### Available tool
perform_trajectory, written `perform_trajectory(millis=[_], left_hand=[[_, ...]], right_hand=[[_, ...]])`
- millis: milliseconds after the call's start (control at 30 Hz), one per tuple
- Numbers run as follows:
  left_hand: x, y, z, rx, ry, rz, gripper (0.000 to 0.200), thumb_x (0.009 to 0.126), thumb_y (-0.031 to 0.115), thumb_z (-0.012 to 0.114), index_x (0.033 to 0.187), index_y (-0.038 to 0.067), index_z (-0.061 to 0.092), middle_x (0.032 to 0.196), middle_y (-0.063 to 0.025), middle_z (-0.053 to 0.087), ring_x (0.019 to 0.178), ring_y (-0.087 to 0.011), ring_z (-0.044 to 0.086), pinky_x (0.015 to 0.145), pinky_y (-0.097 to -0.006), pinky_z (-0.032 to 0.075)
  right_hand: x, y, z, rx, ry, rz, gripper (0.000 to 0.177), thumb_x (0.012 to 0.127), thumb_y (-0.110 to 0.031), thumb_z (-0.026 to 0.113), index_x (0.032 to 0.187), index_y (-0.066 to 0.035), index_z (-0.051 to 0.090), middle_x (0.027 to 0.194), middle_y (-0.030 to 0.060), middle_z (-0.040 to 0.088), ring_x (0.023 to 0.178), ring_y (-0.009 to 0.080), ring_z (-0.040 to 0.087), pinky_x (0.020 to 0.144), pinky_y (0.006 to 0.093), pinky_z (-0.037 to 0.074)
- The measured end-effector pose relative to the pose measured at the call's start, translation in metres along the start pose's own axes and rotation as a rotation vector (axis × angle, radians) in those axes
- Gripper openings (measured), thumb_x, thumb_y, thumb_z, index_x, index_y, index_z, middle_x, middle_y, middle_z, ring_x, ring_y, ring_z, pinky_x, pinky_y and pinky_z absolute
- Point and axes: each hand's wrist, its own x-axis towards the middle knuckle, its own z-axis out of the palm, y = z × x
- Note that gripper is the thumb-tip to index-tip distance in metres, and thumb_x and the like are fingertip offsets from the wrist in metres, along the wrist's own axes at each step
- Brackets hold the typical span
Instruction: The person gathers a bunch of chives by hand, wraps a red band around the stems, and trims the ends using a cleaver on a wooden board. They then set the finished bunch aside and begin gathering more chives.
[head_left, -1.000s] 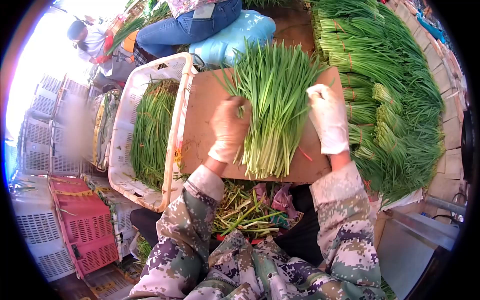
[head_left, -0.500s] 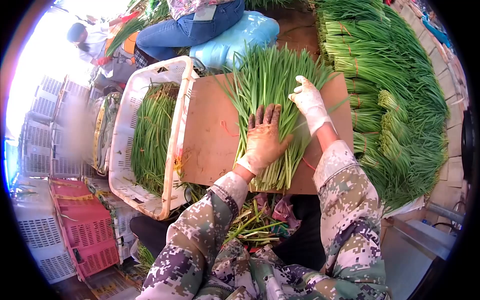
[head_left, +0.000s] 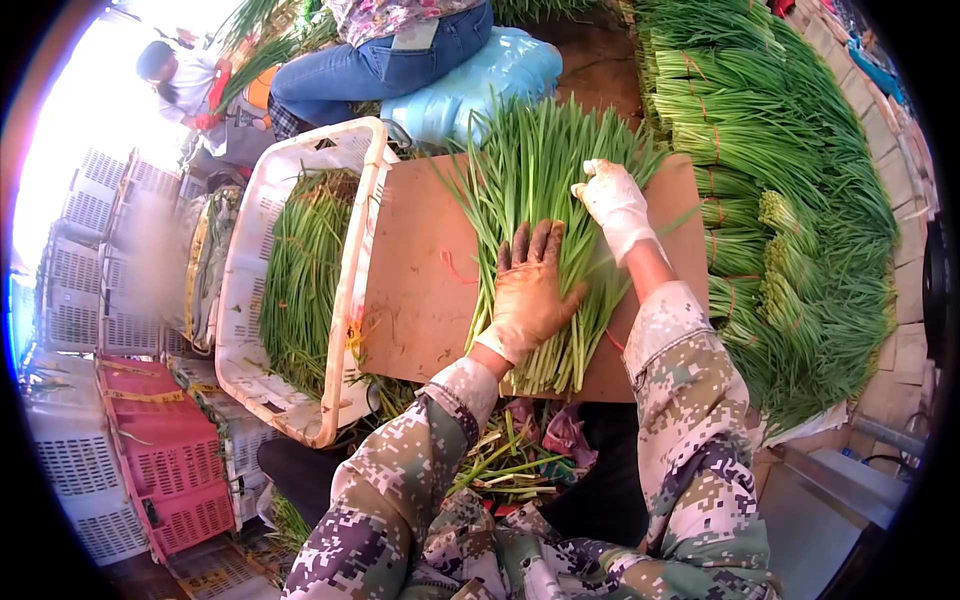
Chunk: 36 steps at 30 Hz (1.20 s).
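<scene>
A loose bunch of garlic chives (head_left: pixel 545 165) lies on a brown board (head_left: pixel 415 320), its leaves pointing away and its pale cut ends near the board's front edge. Flat on the lower middle of the bunch rests my left hand (head_left: pixel 530 300), gloved, the stained fingers stretched out. My right hand (head_left: pixel 615 205), also gloved, is over the right side of the leaves with its fingers curled together; whatever they pinch is hidden. A red tie (head_left: pixel 458 268) lies on the board left of the chives, and another red tie (head_left: pixel 614 342) shows at the right.
Left of the board stands a white crate (head_left: pixel 235 350) holding chives (head_left: pixel 305 270). Tied chive bundles (head_left: pixel 740 150) are piled along the right. Trimmings (head_left: pixel 510 460) lie below the board. A person in jeans (head_left: pixel 385 70) sits ahead; another person (head_left: pixel 185 85) is farther left. A red crate (head_left: pixel 170 450) stands lower left.
My right hand has shifted slightly left, and its fingers are more curled in. My left hand stays pressed on the chives. The view has tilted a little.
</scene>
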Motion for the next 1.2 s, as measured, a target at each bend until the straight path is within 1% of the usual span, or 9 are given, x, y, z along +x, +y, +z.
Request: perform_trajectory(millis=[233, 300, 433, 533, 633, 767, 900, 1067, 1200], left_hand=[[-0.002, -0.001, 0.005, -0.004, 0.014, -0.007, 0.085, 0.081, 0.047, 0.061, 0.147, 0.007, 0.026, 0.147, -0.0156, 0.032, 0.137, -0.0376, 0.025, 0.111, -0.0501, 0.020], [-0.002, -0.001, 0.004, 0.003, 0.006, -0.009, 0.085, 0.080, 0.046, 0.062, 0.147, 0.007, 0.026, 0.147, -0.0154, 0.032, 0.137, -0.0375, 0.025, 0.111, -0.0500, 0.020], [0.000, -0.001, 0.004, -0.033, 0.006, -0.017, 0.086, 0.080, 0.044, 0.063, 0.147, 0.006, 0.026, 0.146, -0.0150, 0.032, 0.137, -0.0373, 0.025, 0.111, -0.0496, 0.020], [0.002, 0.000, 0.003, -0.032, -0.002, -0.019, 0.086, 0.079, 0.044, 0.064, 0.146, 0.006, 0.026, 0.146, -0.0148, 0.032, 0.136, -0.0372, 0.026, 0.111, -0.0493, 0.021], [0.000, 0.000, 0.003, -0.042, -0.012, -0.038, 0.087, 0.079, 0.044, 0.064, 0.147, 0.006, 0.026, 0.146, -0.0145, 0.032, 0.136, -0.0369, 0.026, 0.111, -0.0492, 0.021], [0.001, -0.001, 0.004, -0.046, 0.002, -0.028, 0.087, 0.078, 0.045, 0.064, 0.147, 0.007, 0.025, 0.145, -0.0141, 0.033, 0.135, -0.0368, 0.026, 0.110, -0.0493, 0.022], [0.001, -0.001, 0.006, -0.046, -0.017, -0.044, 0.088, 0.078, 0.045, 0.064, 0.147, 0.008, 0.024, 0.146, -0.0129, 0.031, 0.136, -0.0366, 0.025, 0.110, -0.0501, 0.021], [0.001, -0.001, 0.005, -0.060, -0.017, -0.040, 0.087, 0.078, 0.044, 0.064, 0.148, 0.009, 0.024, 0.146, -0.0132, 0.031, 0.137, -0.0368, 0.024, 0.110, -0.0509, 0.021], [0.001, 0.000, 0.005, -0.050, -0.019, -0.036, 0.087, 0.078, 0.044, 0.064, 0.148, 0.009, 0.024, 0.146, -0.0134, 0.031, 0.137, -0.0369, 0.025, 0.110, -0.0517, 0.021]], right_hand=[[0.031, 0.028, 0.024, -0.250, -0.007, -0.115, 0.024, 0.081, -0.026, 0.061, 0.080, -0.003, 0.068, 0.085, 0.0185, 0.068, 0.083, 0.0348, 0.067, 0.074, 0.0411, 0.054], [0.043, 0.028, 0.005, -0.138, 0.240, 0.044, 0.025, 0.082, -0.027, 0.060, 0.076, -0.004, 0.067, 0.079, 0.0188, 0.066, 0.076, 0.0361, 0.065, 0.069, 0.0426, 0.053], [0.061, 0.020, -0.031, 0.051, 0.386, -0.215, 0.018, 0.083, -0.024, 0.060, 0.079, -0.008, 0.065, 0.080, 0.0161, 0.065, 0.074, 0.0353, 0.061, 0.067, 0.0423, 0.048], [0.061, 0.009, -0.027, 0.375, -0.041, 0.006, 0.018, 0.083, -0.015, 0.061, 0.098, -0.008, 0.068, 0.097, 0.0141, 0.068, 0.088, 0.0283, 0.065, 0.078, 0.0373, 0.049], [0.064, 0.002, -0.012, 0.433, -0.160, 0.004, 0.027, 0.081, -0.008, 0.062, 0.108, -0.007, 0.064, 0.108, 0.0140, 0.067, 0.100, 0.0274, 0.064, 0.086, 0.0367, 0.050], [0.079, 0.015, -0.002, -0.047, -0.281, -0.349, 0.040, 0.076, -0.004, 0.064, 0.116, -0.007, 0.061, 0.116, 0.0163, 0.063, 0.110, 0.0288, 0.060, 0.093, 0.0348, 0.048], [0.065, -0.007, -0.017, -0.170, -0.335, -0.368, 0.040, 0.074, -0.005, 0.065, 0.114, -0.007, 0.062, 0.113, 0.0152, 0.064, 0.106, 0.0325, 0.060, 0.092, 0.0362, 0.048], [0.063, -0.002, -0.009, -0.299, -0.203, -0.481, 0.013, 0.079, -0.017, 0.060, 0.081, -0.008, 0.068, 0.085, 0.0117, 0.068, 0.084, 0.0332, 0.065, 0.074, 0.0433, 0.053], [0.084, 0.011, 0.017, -0.457, -0.077, -0.497, 0.015, 0.079, -0.019, 0.060, 0.084, -0.011, 0.072, 0.087, 0.0135, 0.069, 0.082, 0.0327, 0.066, 0.073, 0.0401, 0.054]])
